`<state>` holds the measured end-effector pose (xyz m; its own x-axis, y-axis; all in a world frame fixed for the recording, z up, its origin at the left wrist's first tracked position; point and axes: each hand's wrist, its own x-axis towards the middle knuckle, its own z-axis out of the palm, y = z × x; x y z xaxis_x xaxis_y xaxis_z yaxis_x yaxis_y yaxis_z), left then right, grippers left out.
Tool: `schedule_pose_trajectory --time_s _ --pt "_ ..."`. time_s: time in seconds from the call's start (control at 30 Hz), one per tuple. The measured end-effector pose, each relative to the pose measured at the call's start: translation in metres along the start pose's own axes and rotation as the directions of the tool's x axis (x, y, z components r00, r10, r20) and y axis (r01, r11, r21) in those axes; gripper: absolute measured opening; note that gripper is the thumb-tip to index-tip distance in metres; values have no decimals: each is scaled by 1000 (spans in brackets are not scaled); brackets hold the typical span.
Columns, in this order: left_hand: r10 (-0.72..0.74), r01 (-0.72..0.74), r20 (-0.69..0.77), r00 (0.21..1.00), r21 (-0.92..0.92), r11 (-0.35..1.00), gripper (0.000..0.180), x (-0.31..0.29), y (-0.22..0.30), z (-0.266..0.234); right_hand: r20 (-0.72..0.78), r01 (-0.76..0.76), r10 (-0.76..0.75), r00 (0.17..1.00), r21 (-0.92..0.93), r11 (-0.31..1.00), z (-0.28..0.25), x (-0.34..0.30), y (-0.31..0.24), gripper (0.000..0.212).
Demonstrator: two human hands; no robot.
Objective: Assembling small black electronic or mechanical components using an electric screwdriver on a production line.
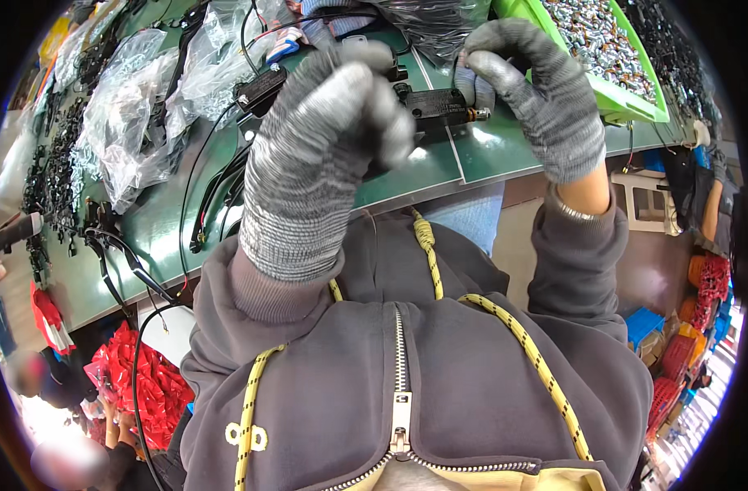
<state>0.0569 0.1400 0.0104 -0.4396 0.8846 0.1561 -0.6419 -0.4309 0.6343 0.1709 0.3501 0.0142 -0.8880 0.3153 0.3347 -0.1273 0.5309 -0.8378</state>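
My left hand [333, 123], in a grey knit glove, is raised over the green table [157, 245]. Its fingers are curled and blurred by motion, and whatever they may hold is hidden. Just right of it lies a black box-shaped part [435, 105] with a brass-coloured threaded connector [478, 114] at its right end. My right hand [546, 94], gloved alike, is above that connector with thumb and forefinger pinched together. Anything between those tips is too small to make out. Bluish-grey glove fingers [484, 94] show behind the connector; whose they are I cannot tell.
A green tray [644, 102] of small metal fittings stands at the right. Clear plastic bags [128, 123], black cables [218, 192] and a second black box [261, 90] lie to the left. Red plastic bags [140, 380] are below the table's left side, near other people.
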Motion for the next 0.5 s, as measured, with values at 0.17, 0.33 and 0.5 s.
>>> schedule_pose_trajectory --time_s 0.17,0.33,0.5 --pt "-299 293 -150 942 -65 954 34 -20 -11 -15 318 -143 192 928 -173 975 -14 10 21 19" --pt "-367 353 7 930 -292 889 43 -16 -24 -24 395 -127 190 899 -181 975 -15 19 22 21" --pt "-372 358 33 928 -364 860 44 -20 -36 -28 427 -203 252 868 -158 966 -17 25 24 22"
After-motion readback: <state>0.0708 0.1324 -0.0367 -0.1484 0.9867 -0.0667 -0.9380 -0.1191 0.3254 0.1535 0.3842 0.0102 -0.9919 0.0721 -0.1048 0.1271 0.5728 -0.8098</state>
